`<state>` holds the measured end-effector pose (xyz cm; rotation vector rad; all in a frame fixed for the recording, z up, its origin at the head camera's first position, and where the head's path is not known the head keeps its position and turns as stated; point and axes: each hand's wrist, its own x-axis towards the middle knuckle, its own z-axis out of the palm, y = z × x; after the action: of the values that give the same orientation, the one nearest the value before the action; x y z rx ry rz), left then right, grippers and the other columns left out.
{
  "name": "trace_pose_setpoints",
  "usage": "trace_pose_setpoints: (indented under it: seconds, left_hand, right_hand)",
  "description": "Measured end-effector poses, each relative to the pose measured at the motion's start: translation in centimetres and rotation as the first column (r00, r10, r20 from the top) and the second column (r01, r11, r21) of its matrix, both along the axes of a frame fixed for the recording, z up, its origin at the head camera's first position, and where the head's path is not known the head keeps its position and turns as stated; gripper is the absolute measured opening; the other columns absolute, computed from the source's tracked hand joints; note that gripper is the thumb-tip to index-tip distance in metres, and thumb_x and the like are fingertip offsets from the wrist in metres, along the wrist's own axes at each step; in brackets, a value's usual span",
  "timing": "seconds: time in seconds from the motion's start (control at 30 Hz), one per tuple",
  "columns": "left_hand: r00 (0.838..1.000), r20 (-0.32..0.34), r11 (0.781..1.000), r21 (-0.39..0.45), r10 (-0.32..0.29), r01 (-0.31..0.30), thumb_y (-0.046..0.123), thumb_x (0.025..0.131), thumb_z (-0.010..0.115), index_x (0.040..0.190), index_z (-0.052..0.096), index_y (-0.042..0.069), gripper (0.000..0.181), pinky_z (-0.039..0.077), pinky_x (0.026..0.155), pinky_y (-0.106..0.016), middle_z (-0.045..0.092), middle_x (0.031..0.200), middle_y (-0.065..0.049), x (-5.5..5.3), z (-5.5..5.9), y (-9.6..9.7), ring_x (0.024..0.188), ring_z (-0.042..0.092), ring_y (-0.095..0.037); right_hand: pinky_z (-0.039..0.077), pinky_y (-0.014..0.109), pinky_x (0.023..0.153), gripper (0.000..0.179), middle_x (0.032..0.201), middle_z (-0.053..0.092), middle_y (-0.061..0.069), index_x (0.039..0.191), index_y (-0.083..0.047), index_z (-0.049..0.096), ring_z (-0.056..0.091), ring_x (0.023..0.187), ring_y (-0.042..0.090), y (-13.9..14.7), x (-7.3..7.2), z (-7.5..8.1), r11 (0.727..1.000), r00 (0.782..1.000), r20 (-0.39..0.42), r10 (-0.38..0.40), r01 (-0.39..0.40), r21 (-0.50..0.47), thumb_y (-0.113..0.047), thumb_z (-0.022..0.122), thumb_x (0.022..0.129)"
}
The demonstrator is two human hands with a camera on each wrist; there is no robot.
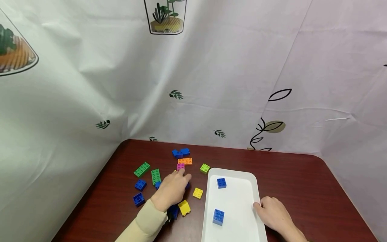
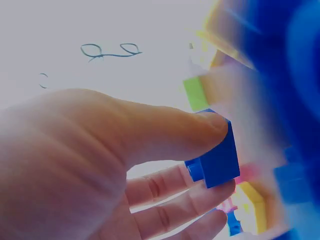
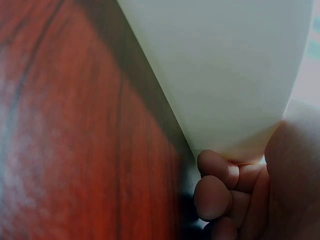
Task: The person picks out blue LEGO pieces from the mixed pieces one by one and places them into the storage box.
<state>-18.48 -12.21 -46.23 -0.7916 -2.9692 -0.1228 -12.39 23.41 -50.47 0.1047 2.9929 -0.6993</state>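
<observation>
In the left wrist view, my left hand (image 2: 115, 135) pinches a blue toy brick (image 2: 220, 159) between the thumb and the fingers. Seen from the head, the left hand (image 1: 172, 190) is over the loose bricks left of the white tray (image 1: 240, 205) and mostly hides the brick it holds. My right hand (image 1: 274, 215) grips the right rim of that tray, thumb on top; its curled fingers (image 3: 214, 197) show against the tray's outer side in the right wrist view. Two blue bricks lie in the tray, one toward the back (image 1: 221, 183), one nearer the front (image 1: 218, 217).
Loose bricks surround the left hand: green ones (image 1: 142, 169), an orange brick (image 1: 185, 161), a pink brick (image 1: 180, 166), a lime brick (image 1: 205, 168), yellow ones (image 1: 198, 193) and several blue ones (image 1: 140, 185). A patterned white cloth (image 1: 196, 84) hangs behind the dark red-brown table (image 1: 302, 178).
</observation>
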Motion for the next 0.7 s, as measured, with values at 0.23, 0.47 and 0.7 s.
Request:
trace_pose_setpoints:
  seconds: [0.23, 0.47, 0.7]
  left_hand:
    - [0.998, -0.023, 0.997, 0.047, -0.058, 0.059, 0.008, 0.088, 0.08, 0.11, 0.071, 0.01, 0.024, 0.054, 0.058, -0.027, 0.061, 0.1, -0.009, 1.1, 1.6, 0.7, 0.067, 0.052, -0.015]
    - [0.993, -0.06, 0.993, 0.056, -0.102, 0.106, 0.018, 0.088, 0.083, 0.111, 0.072, 0.011, 0.026, 0.057, 0.066, -0.024, 0.061, 0.101, -0.006, 2.2, 2.8, 1.6, 0.071, 0.053, -0.012]
    - [0.985, -0.039, 0.985, 0.035, -0.168, 0.169, 0.027, 0.088, 0.083, 0.118, 0.07, 0.014, 0.035, 0.059, 0.076, -0.026, 0.063, 0.109, -0.004, 3.5, 3.7, 2.5, 0.079, 0.056, -0.011]
  right_hand:
    - [0.031, 0.028, 0.051, 0.044, 0.05, 0.04, -0.003, 0.053, -0.016, 0.044, 0.038, 0.053, 0.014, 0.1, 0.0, -0.1, 1.0, 1.0, -0.003, 0.001, -0.001, 0.004, -0.023, 0.06, 0.093]
    - [0.031, 0.028, 0.051, 0.045, 0.05, 0.039, -0.003, 0.053, -0.016, 0.044, 0.038, 0.053, 0.014, 0.1, -0.1, -0.1, 1.0, 1.0, 0.001, 0.004, -0.004, 0.004, -0.024, 0.06, 0.094]
    - [0.031, 0.028, 0.051, 0.044, 0.05, 0.039, -0.003, 0.053, -0.016, 0.044, 0.037, 0.053, 0.014, 0.1, -0.1, -0.2, 1.0, 1.0, -0.001, 0.003, -0.003, 0.007, -0.023, 0.06, 0.094]
